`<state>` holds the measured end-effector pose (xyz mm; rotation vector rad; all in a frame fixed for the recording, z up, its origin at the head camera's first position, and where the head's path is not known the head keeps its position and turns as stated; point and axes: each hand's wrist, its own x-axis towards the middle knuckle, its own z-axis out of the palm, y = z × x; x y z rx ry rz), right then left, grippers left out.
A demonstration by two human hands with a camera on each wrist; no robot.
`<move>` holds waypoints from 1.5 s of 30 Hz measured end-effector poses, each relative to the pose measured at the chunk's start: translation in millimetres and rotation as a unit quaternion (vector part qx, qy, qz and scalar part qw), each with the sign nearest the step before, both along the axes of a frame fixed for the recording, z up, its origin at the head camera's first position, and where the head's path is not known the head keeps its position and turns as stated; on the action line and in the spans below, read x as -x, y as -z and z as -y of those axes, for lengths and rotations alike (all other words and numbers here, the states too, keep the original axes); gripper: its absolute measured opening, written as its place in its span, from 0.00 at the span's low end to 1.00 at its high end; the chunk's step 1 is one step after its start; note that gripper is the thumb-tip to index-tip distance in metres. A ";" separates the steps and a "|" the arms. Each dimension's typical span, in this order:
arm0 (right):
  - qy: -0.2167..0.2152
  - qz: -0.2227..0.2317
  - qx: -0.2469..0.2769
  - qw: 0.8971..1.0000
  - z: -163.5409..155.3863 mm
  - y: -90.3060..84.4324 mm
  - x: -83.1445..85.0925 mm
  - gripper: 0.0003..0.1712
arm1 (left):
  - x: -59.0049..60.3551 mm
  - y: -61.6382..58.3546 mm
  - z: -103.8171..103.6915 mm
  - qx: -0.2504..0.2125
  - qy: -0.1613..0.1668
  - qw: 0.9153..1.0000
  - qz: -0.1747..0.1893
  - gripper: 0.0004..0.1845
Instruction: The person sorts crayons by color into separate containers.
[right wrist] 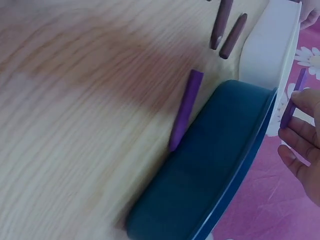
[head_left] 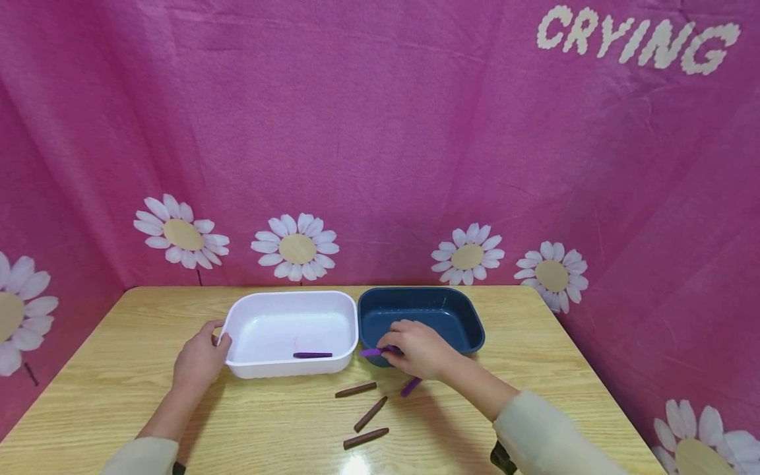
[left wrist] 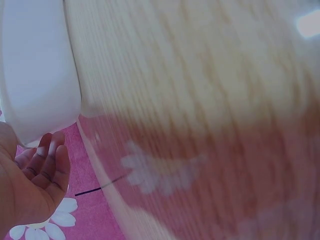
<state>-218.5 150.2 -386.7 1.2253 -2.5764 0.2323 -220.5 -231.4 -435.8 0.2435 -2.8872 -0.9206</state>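
Right now the right hand point(head_left: 419, 349) sits over the near-left corner of the dark blue tub point(head_left: 457, 310), its fingers pinching a purple crayon point(head_left: 373, 352) that sticks out toward nine o'clock, just above the seam between the two tubs; the right wrist view shows the same crayon point(right wrist: 293, 99) held at the fingertips point(right wrist: 300, 131) beside the blue rim. Directly at nine o'clock of the blue tub stands the white tub point(head_left: 279, 316), touching or nearly touching it, with a second purple crayon point(head_left: 312, 355) lying flat on its floor near the front wall. The left hand point(head_left: 199, 359) rests against the white tub's left end, thumb at the rim by the small handle; in the left wrist view its fingers point(left wrist: 50, 165) are loosely curled just under the tub's corner, so how firmly it grips I cannot tell. On the wooden table point(head_left: 119, 389), at six o'clock of the tubs, lie three brown crayons point(head_left: 369, 414) fanned apart, and another purple crayon point(head_left: 411, 386) lies beside the blue tub's front wall, partly under the right wrist.
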 end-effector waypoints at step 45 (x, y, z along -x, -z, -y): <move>0.075 0.098 -0.013 0.992 102.3 15.1 29.1 0.09 | -0.3 -0.5 -1.5 -0.010 -0.007 1.000 0.000 0.26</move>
